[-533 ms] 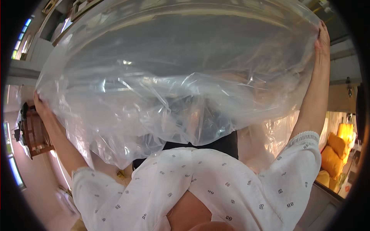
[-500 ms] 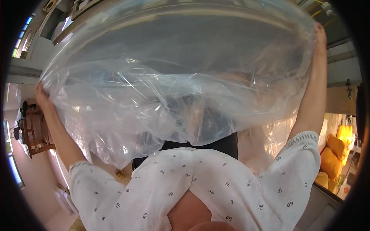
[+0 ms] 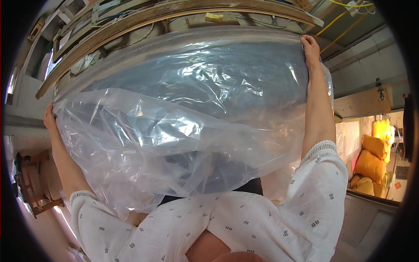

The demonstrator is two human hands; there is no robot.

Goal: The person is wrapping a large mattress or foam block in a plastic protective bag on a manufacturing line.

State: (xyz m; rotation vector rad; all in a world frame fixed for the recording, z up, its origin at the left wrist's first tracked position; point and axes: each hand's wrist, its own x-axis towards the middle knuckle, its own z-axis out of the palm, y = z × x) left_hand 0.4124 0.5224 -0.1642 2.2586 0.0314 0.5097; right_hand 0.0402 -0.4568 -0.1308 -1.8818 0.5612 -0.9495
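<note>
Clear, crinkled plastic sheeting [image 3: 183, 126] is stretched wide in front of the person, gripped at its left edge by the left hand [image 3: 49, 118] and at its upper right corner by the right hand [image 3: 310, 49]. Bulging yellow fabric sacks [image 3: 371, 163] lie stacked at far right, below a curved wooden beam [image 3: 174, 15] overhead.

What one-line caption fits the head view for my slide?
Both hands, left hand and right hand, spread a large clear plastic bag wide open overhead.

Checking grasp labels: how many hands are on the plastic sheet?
2. The left hand grips the clear plastic sheet at its left edge; the right hand grips its upper right corner. No other hands show, though the sheet hides much behind it.
</note>
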